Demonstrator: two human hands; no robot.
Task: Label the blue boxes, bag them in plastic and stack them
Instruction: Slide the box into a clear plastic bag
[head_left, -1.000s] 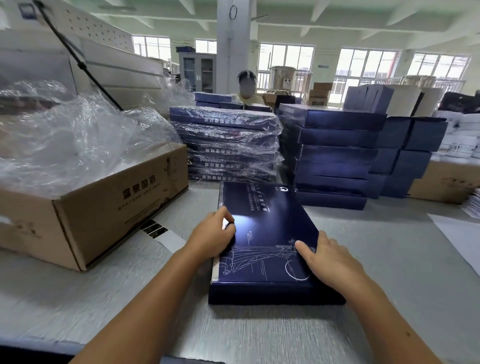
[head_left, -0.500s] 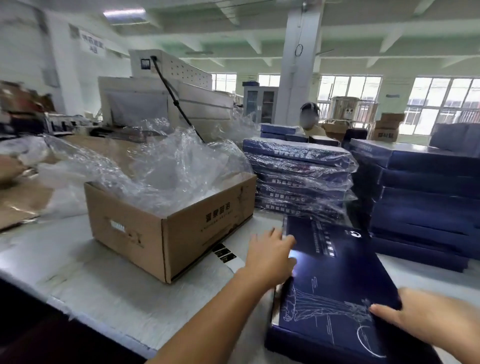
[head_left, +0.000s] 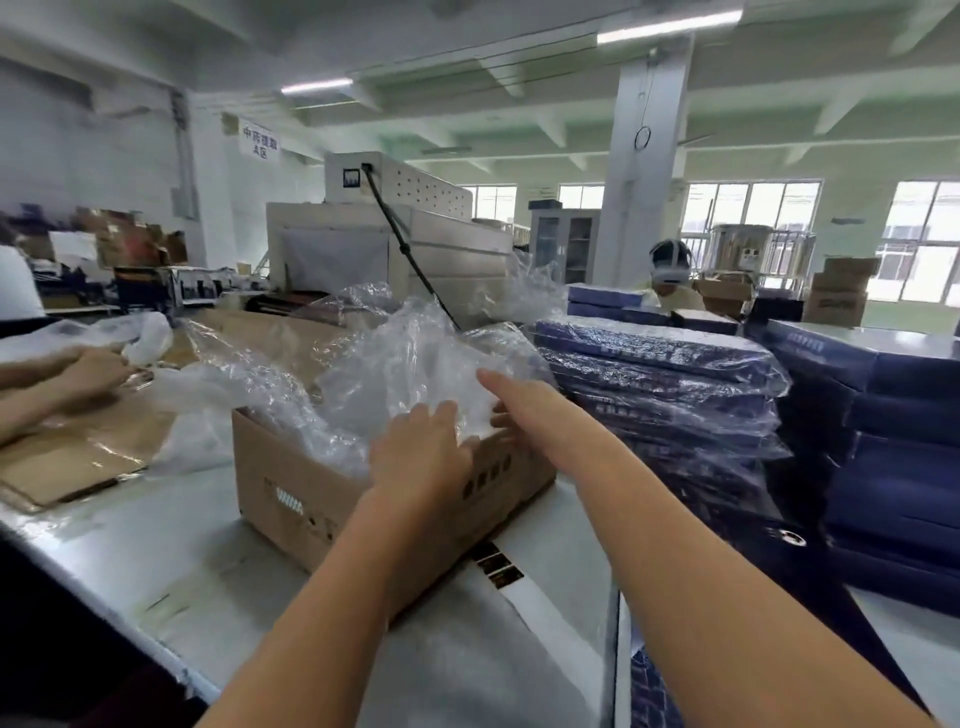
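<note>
The clear plastic bags (head_left: 395, 374) bulge in a crumpled, shiny heap out of the open cardboard box (head_left: 311, 499), right under your fingertips. Your left hand (head_left: 421, 452) lies on the plastic at the box's near rim, fingers straight and slightly spread, gripping nothing. Your right hand (head_left: 524, 410) reaches in just beside it with the forefinger stretched over the heap and the other fingers bent into the plastic. I cannot tell whether they pinch a bag. The loose blue box (head_left: 792, 553) lies flat on the table (head_left: 156, 551) beside your right forearm, well back from your fingers. Beyond your right fingertips stands the stack of bagged boxes (head_left: 660, 384), dark blue under wrinkled film.
</note>
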